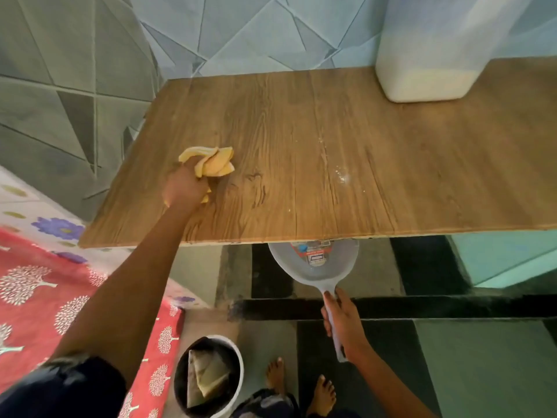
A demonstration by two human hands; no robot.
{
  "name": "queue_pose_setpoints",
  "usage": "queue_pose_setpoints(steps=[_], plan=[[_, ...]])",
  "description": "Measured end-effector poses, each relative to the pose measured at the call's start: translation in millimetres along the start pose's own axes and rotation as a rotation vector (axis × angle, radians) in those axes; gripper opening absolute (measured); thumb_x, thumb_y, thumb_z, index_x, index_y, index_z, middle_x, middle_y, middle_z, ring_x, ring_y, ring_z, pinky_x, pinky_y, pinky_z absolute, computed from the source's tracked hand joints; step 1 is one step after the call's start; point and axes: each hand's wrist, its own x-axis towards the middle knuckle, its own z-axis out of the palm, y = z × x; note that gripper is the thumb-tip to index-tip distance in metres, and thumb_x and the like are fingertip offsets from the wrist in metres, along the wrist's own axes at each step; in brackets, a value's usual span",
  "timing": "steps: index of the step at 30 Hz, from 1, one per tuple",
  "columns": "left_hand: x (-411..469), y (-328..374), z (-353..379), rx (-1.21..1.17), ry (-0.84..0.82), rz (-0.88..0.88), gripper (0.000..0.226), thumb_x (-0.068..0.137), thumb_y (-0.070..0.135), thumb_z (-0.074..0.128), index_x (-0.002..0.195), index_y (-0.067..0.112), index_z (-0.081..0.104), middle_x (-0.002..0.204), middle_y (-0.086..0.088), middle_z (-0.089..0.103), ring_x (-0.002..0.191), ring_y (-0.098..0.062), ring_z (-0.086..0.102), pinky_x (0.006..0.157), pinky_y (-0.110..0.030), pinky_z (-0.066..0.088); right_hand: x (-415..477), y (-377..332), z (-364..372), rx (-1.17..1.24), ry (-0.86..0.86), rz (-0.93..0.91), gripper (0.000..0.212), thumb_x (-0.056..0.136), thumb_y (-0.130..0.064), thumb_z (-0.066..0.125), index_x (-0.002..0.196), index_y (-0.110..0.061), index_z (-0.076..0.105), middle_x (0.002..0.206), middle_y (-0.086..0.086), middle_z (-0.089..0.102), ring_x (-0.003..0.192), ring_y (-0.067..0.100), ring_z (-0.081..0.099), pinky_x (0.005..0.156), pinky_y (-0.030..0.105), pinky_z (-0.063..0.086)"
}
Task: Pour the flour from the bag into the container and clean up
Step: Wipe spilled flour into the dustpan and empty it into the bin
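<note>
My left hand (184, 188) grips a crumpled yellow cloth (211, 162) and presses it on the left part of the wooden table (301, 122). A little spilled flour (342, 174) lies as white specks and a thin streak near the table's middle. My right hand (343, 322) holds the handle of a pale grey dustpan (313, 267), whose pan sits just under the table's front edge, partly hidden by it. The translucent container (434, 52) with flour in its bottom stands at the table's back right. The folded empty flour bag (206, 378) lies in a white bin on the floor.
The white bin (238, 360) stands on the floor by my bare feet (301, 384). A bed with a red and white patterned sheet (45, 297) is at the left. A blue tiled wall (241, 31) rises behind the table.
</note>
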Motion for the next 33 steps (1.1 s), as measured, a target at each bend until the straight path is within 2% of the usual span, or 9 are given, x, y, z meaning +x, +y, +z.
queue_pose_setpoints(steps=[4,7,9,16,22,25,28,30,33], plan=[[-30,-68,-17,0.155,0.085,-0.285,0.052,0.08,0.02,0.053,0.13,0.031,0.049,0.131,-0.021,0.049,0.119,-0.045,0.046,0.098,-0.055,0.042,-1,0,12,0.023,-0.009,0.008,0.016,0.096,-0.024,0.047,0.099,-0.01,0.054,0.057,0.001,0.046,0.045,0.009,0.041,0.042,0.02,0.037],[-38,-65,-5,0.231,0.054,-0.336,0.05,0.083,0.029,0.052,0.133,0.028,0.046,0.141,-0.017,0.04,0.126,-0.045,0.036,0.103,-0.056,0.032,-3,0,14,-0.016,-0.021,0.004,0.017,0.095,-0.026,0.047,0.098,-0.011,0.054,0.057,0.002,0.047,0.045,0.009,0.042,0.042,0.02,0.037],[-43,-36,8,0.252,0.011,-0.253,0.049,0.085,0.035,0.049,0.134,0.027,0.045,0.143,-0.015,0.038,0.126,-0.045,0.034,0.103,-0.056,0.031,-5,-1,14,-0.024,-0.025,-0.002,0.017,0.095,-0.027,0.047,0.098,-0.012,0.055,0.058,0.002,0.047,0.045,0.009,0.042,0.041,0.02,0.036],[-92,95,65,0.258,-0.202,0.241,0.051,0.088,0.04,0.047,0.138,0.036,0.038,0.15,-0.006,0.032,0.13,-0.039,0.033,0.101,-0.05,0.034,-23,-12,7,0.022,0.03,-0.012,0.018,0.095,-0.026,0.047,0.098,-0.011,0.055,0.055,0.0,0.047,0.043,0.007,0.042,0.042,0.02,0.037],[-142,121,77,0.255,-0.252,0.542,0.051,0.088,0.039,0.05,0.138,0.039,0.039,0.151,-0.001,0.033,0.125,-0.034,0.038,0.099,-0.043,0.037,-35,-19,4,0.066,0.072,-0.008,0.017,0.095,-0.027,0.047,0.1,-0.014,0.055,0.057,-0.002,0.048,0.045,0.008,0.042,0.045,0.024,0.037],[-150,123,71,0.036,-0.37,0.691,0.05,0.086,0.037,0.048,0.136,0.037,0.044,0.148,0.0,0.04,0.123,-0.031,0.044,0.099,-0.042,0.041,-37,-22,4,0.056,0.091,-0.002,0.018,0.095,-0.029,0.047,0.1,-0.014,0.055,0.059,-0.001,0.05,0.045,0.007,0.044,0.045,0.022,0.038],[-123,105,61,-0.127,-0.205,0.556,0.058,0.08,0.037,0.043,0.137,0.032,0.045,0.143,-0.005,0.047,0.12,-0.033,0.051,0.099,-0.044,0.044,-40,-25,0,0.062,0.106,-0.006,0.016,0.095,-0.029,0.048,0.1,-0.015,0.055,0.062,-0.001,0.052,0.047,0.006,0.046,0.045,0.02,0.041],[-96,88,57,-0.008,-0.132,0.375,0.056,0.085,0.029,0.049,0.14,0.031,0.04,0.143,-0.009,0.045,0.121,-0.036,0.05,0.099,-0.045,0.043,-42,-27,-4,0.054,0.1,-0.001,0.011,0.095,-0.029,0.048,0.095,-0.02,0.054,0.064,0.0,0.052,0.049,0.007,0.047,0.046,0.02,0.042],[-94,87,61,0.149,-0.205,0.244,0.054,0.086,0.024,0.053,0.139,0.032,0.041,0.146,-0.01,0.039,0.124,-0.038,0.043,0.101,-0.047,0.041,-47,-27,-10,0.067,0.096,0.014,0.007,0.095,-0.029,0.048,0.091,-0.026,0.053,0.065,0.001,0.052,0.051,0.008,0.046,0.047,0.019,0.042]])
